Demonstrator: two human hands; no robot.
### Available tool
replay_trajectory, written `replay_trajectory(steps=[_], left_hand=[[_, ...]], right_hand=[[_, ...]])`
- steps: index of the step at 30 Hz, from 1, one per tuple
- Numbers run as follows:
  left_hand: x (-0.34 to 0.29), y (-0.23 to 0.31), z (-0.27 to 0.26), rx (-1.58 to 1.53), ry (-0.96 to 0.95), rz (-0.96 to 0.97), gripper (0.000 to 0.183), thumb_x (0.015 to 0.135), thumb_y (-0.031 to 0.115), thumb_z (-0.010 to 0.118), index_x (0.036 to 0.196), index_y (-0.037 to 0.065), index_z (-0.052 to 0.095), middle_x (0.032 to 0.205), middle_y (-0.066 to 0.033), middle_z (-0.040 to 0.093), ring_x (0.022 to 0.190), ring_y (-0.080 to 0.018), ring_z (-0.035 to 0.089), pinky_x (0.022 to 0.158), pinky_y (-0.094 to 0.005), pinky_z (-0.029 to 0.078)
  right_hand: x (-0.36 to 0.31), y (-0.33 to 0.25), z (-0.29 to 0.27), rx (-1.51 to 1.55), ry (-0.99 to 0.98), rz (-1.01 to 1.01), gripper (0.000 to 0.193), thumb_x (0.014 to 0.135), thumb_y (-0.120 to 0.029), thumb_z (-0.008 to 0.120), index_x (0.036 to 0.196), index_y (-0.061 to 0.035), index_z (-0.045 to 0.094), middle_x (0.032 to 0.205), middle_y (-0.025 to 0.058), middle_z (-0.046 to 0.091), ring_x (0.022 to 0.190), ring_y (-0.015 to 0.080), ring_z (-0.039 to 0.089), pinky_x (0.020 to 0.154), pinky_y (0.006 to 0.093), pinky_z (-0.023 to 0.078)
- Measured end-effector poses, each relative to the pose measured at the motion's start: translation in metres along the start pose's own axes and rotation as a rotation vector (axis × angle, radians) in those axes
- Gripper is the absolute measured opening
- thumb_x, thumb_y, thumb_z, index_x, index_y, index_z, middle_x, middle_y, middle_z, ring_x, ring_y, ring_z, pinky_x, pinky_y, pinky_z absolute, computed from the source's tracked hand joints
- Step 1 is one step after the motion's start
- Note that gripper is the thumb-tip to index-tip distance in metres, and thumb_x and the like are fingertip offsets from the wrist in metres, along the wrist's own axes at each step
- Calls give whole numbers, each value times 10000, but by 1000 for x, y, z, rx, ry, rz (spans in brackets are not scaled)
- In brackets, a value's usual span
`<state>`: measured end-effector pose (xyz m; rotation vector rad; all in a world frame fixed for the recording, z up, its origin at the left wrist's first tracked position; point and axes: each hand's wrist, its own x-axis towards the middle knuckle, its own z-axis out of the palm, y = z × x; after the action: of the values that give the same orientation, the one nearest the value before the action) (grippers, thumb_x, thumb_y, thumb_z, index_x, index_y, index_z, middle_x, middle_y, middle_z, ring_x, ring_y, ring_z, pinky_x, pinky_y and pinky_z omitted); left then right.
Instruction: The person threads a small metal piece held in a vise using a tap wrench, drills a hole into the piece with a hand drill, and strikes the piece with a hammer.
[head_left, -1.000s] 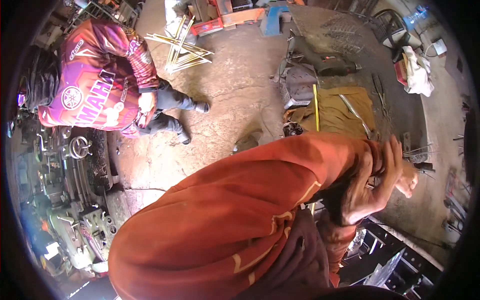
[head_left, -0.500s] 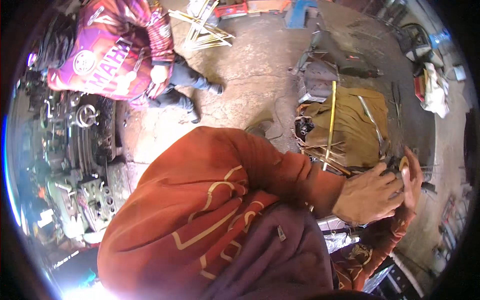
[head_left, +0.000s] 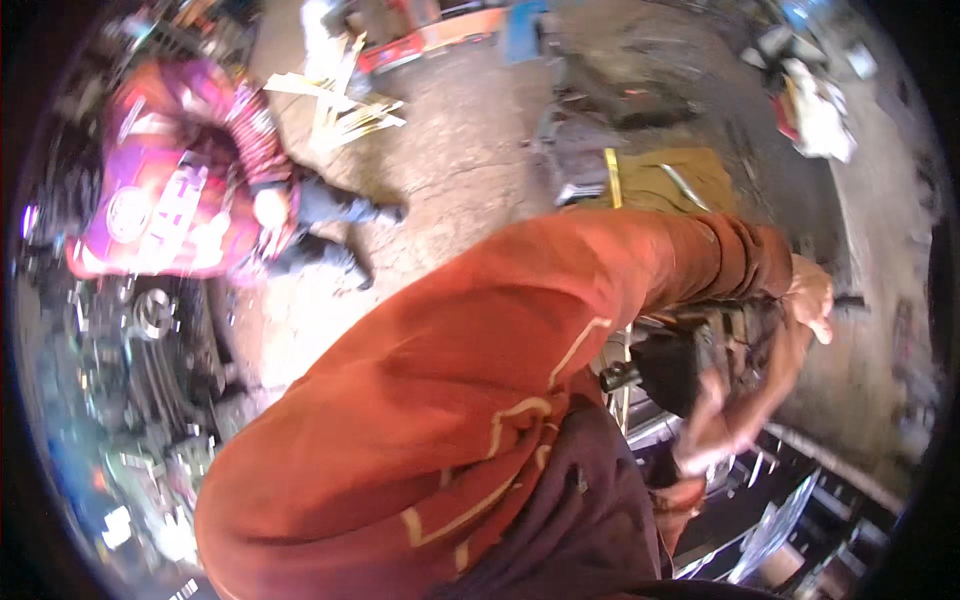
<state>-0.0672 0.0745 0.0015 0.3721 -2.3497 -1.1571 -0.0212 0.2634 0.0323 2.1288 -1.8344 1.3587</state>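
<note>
The orange sleeve (head_left: 715, 250) covers our left arm down to the wrist, where our left hand (head_left: 811, 295) comes out; our right hand (head_left: 742, 415) angles up near it, and blur hides whether either is spread or pinching, so what is done or left we cannot tell

1. Co-worker in a purple-and-red patterned jersey (head_left: 160, 185): I see this person standing beside dark metal machinery (head_left: 150, 365) with a round metal handwheel (head_left: 154, 312).
2. Crossed bundle of thin, pale-yellow strips (head_left: 340, 99): located near the co-worker.
3. Blue, angular piece (head_left: 520, 34): positioned beside an orange, bar-shaped piece (head_left: 464, 28).
4. White, crumpled, cloth-like bundle (head_left: 820, 115): blurred.
</note>
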Motion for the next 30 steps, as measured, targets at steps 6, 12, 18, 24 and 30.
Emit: replay_trajectory(steps=[6, 12, 18, 24, 30], left_hand=[[-46, -54, -27, -125, 434, 939, 530, 943, 519, 567, 1068, 8, 632, 1029, -170, 671, 933, -324, 638, 818, -407, 511], [-160, 100, -12, -45, 427, 207, 323, 951, 244, 613, 1185, 22, 616, 1218, -203, 600, 1091, -390, 584, 945, -480, 457], [-162, 104, 22, 466, 431, 119, 396, 819, 115, 689, 1209, 61, 644, 1335, -198, 527, 1236, -382, 509, 1024, -546, 366], [-163, 81, 1, 577, 491, 142, 292, 817, 37, 652, 1107, 52, 675, 1257, -107, 609, 1150, -316, 579, 996, -493, 412], [-124, 10, -58, 92, 476, 188, 279, 988, 224, 584, 1141, 4, 660, 1132, -166, 671, 1005, -291, 664, 881, -397, 523]], right_hand=[[37, 16, -2, 179, 10, -240, 746, 937, -577, 564, 1341, 49, 530, 1339, 271, 546, 1329, 470, 449, 1112, 536, 336], [125, 128, -3, -145, 6, -57, 554, 962, -471, 598, 1176, 40, 610, 1097, 259, 637, 1059, 418, 612, 929, 469, 493], [148, 150, 18, -99, -768, 120, 787, 843, -637, 675, 1294, 4, 602, 1244, 226, 620, 1049, 267, 639, 933, 377, 500], [138, 156, 17, 381, -886, 279, 901, 896, -679, 579, 1498, -35, 394, 1427, 176, 502, 1326, 269, 461, 1101, 410, 370], [50, 140, -37, 603, -363, 444, 861, 982, -677, 371, 1503, 8, 359, 1481, 192, 455, 1418, 280, 378, 1183, 400, 262]])
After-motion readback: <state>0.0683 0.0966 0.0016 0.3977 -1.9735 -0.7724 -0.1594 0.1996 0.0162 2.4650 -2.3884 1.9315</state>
